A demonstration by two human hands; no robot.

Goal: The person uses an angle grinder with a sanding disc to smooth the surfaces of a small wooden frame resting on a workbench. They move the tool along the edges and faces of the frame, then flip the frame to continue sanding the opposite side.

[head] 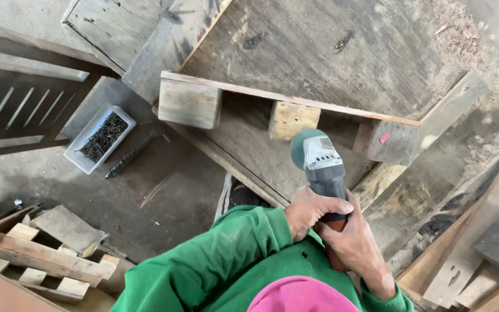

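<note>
A grey angle grinder (322, 164) with a round green disc points away from me toward a wooden pallet (287, 99) standing on its edge. Three wooden blocks show under the pallet's top plank. My left hand (312, 209) wraps the grinder's body just behind its head. My right hand (350, 240) grips the rear handle, which has an orange end. Both arms wear green sleeves. The disc sits close in front of the pallet's middle block (293, 118); I cannot tell whether it touches.
A white tray of dark nails (100, 137) lies on a board at left, with a dark tool (128, 159) beside it. A small pallet piece (41, 257) lies at lower left. Loose planks (469, 254) pile up at right. Sawdust covers the floor at upper right.
</note>
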